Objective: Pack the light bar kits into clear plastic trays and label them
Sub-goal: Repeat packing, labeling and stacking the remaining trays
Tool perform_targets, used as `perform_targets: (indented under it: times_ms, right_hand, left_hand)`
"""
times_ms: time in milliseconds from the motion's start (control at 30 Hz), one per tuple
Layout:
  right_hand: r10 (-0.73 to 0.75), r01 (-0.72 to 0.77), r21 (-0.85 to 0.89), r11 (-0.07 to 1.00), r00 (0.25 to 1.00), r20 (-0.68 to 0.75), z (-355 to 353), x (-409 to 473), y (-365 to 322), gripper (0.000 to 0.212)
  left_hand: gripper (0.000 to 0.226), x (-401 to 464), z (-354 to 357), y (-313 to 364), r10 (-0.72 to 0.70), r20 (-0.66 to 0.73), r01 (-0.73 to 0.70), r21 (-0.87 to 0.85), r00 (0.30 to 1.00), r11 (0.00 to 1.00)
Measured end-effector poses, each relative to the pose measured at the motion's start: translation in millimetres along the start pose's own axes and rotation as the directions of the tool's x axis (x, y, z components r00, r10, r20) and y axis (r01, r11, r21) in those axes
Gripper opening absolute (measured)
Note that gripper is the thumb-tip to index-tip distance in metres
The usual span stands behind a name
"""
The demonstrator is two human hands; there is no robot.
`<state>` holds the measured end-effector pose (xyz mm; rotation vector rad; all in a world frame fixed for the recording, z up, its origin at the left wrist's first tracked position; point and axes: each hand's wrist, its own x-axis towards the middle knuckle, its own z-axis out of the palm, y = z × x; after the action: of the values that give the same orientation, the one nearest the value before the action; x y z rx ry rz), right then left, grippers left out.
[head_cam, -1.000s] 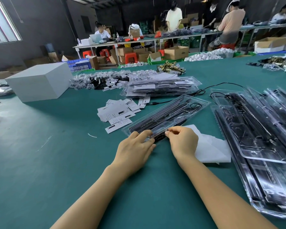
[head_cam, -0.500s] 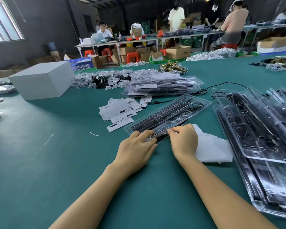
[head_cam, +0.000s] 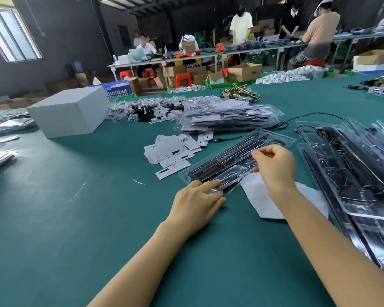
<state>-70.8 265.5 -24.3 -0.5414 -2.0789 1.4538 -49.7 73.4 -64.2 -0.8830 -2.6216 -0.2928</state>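
Clear plastic tray point(head_cam: 235, 160) is laid diagonally, near end pressed flat by left hand point(head_cam: 196, 203), far end angled toward the counter's far-right corner, right hand point(head_cam: 275, 167) pinched over its middle, contents unclear.

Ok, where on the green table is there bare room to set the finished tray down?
Bare green felt lies left of the left hand, between the white box and the near edge. A narrower strip runs between both forearms. The right side is crowded with stacked clear plastic trays; white paper labels and a white sheet flank the tray in hand.
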Motion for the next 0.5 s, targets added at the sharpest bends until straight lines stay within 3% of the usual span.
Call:
perform_targets:
  times_ms: [100,200,333,433,500]
  right_hand:
    - [-0.19,0.209,-0.186,0.96,0.975,0.116,28,-4,-24,0.013]
    - [-0.332,0.411,-0.268,0.871,0.896,0.293,70,-5,-41,0.016]
    - [-0.25,0.518,-0.394,0.759,0.79,0.559,122,-3,-46,0.023]
    - [-0.183,0.644,-0.431,0.632,0.665,0.724,152,-2,-40,0.025]
    - [-0.155,0.722,-0.428,0.544,0.587,0.794,166,0,-36,0.038]
  left_hand:
    - [0.029,0,-4,1,0.03,-0.045,-0.031,-0.017,0.999,0.999]
    - [0.017,-3,-7,2,0.073,-0.143,-0.078,-0.028,0.987,0.997]
    - [0.02,-1,-4,0,0.104,-0.212,-0.109,-0.01,0.972,0.994]
    - [0.031,2,-5,-2,0.166,-0.313,-0.178,-0.011,0.935,0.984]
    - [0.033,3,-6,-4,0.193,-0.338,-0.204,0.005,0.921,0.979]
